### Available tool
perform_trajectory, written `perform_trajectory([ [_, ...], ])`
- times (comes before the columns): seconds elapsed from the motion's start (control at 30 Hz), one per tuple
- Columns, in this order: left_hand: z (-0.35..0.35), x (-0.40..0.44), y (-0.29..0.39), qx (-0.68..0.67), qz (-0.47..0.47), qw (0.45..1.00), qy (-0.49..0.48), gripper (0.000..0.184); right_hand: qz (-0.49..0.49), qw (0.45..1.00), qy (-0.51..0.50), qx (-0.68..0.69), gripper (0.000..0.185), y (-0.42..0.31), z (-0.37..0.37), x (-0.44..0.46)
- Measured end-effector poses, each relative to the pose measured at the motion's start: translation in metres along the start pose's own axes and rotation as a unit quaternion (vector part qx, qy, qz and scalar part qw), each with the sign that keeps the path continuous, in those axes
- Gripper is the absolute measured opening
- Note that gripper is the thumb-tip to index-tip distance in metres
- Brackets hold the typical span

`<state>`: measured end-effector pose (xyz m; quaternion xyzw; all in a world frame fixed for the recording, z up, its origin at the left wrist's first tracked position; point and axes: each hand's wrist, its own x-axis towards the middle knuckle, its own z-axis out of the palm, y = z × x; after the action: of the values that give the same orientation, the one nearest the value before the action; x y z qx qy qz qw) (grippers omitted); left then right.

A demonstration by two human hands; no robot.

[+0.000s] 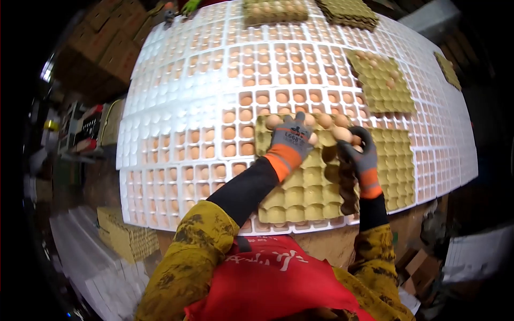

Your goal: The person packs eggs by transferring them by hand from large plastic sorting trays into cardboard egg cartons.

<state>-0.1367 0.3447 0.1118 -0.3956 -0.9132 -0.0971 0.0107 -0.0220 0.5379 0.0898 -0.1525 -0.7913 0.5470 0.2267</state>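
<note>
A pulp egg tray (300,198) lies before me over white plastic trays, with a row of eggs along its far edge and bare cups nearer me. My left hand (292,138), in a grey and orange glove, is over that row, fingers curled down among the eggs. One egg (313,139) shows beside its palm. At the tray's right edge my right hand (362,152), gloved alike, curls thumb and fingers around eggs. A brown egg (341,134) sticks out on its left side. The left hand's fingertips are partly hidden.
White plastic trays (227,96) spread over the table, many cells holding eggs. Another pulp tray (393,166) lies to the right, a third (383,88) beyond it with a few eggs. Stacked pulp trays (348,12) and another person's green-gloved hand (190,6) are at the far side.
</note>
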Motion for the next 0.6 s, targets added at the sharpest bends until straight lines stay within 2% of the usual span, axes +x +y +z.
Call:
perform_trajectory([
  [0.03, -0.007, -0.009, -0.011, -0.090, 0.014, 0.994, 0.060, 0.038, 0.080, 0.992, -0.014, 0.092, 0.035, -0.016, -0.002, -0.005],
  [0.07, -0.027, -0.022, -0.018, -0.158, -0.013, 0.986, 0.045, 0.038, 0.162, 0.970, -0.027, 0.179, 0.032, -0.042, -0.004, -0.009],
  [0.1, -0.028, -0.037, -0.030, -0.199, -0.031, 0.976, 0.082, 0.042, 0.200, 0.952, -0.024, 0.231, 0.033, -0.065, 0.001, -0.017],
  [0.13, -0.028, -0.052, -0.046, -0.241, -0.048, 0.962, 0.118, 0.047, 0.198, 0.955, -0.020, 0.221, 0.031, -0.075, 0.008, -0.023],
  [0.17, -0.041, -0.070, -0.065, -0.266, -0.079, 0.955, 0.104, 0.051, 0.194, 0.955, -0.029, 0.223, 0.031, -0.078, 0.019, -0.027],
  [0.23, -0.033, -0.106, -0.124, -0.359, -0.112, 0.911, 0.169, 0.049, 0.182, 0.962, -0.074, 0.191, 0.032, -0.080, 0.046, -0.031],
  [0.33, -0.022, -0.161, -0.228, -0.218, -0.202, 0.935, 0.193, 0.046, 0.133, 0.968, -0.179, 0.117, 0.040, -0.106, 0.114, -0.031],
  [0.37, -0.030, -0.176, -0.252, -0.222, -0.249, 0.924, 0.189, 0.044, 0.072, 0.975, -0.194, 0.078, 0.042, -0.116, 0.146, -0.032],
  [0.47, -0.024, -0.206, -0.335, -0.172, -0.276, 0.915, 0.240, 0.042, -0.036, 0.963, -0.267, -0.020, 0.045, -0.134, 0.245, -0.018],
  [0.53, -0.039, -0.203, -0.356, -0.112, -0.312, 0.914, 0.234, 0.042, -0.099, 0.957, -0.265, -0.068, 0.044, -0.134, 0.317, -0.006],
  [0.6, -0.029, -0.192, -0.390, -0.083, -0.314, 0.920, 0.218, 0.044, -0.095, 0.958, -0.242, -0.120, 0.040, -0.130, 0.387, 0.006],
])
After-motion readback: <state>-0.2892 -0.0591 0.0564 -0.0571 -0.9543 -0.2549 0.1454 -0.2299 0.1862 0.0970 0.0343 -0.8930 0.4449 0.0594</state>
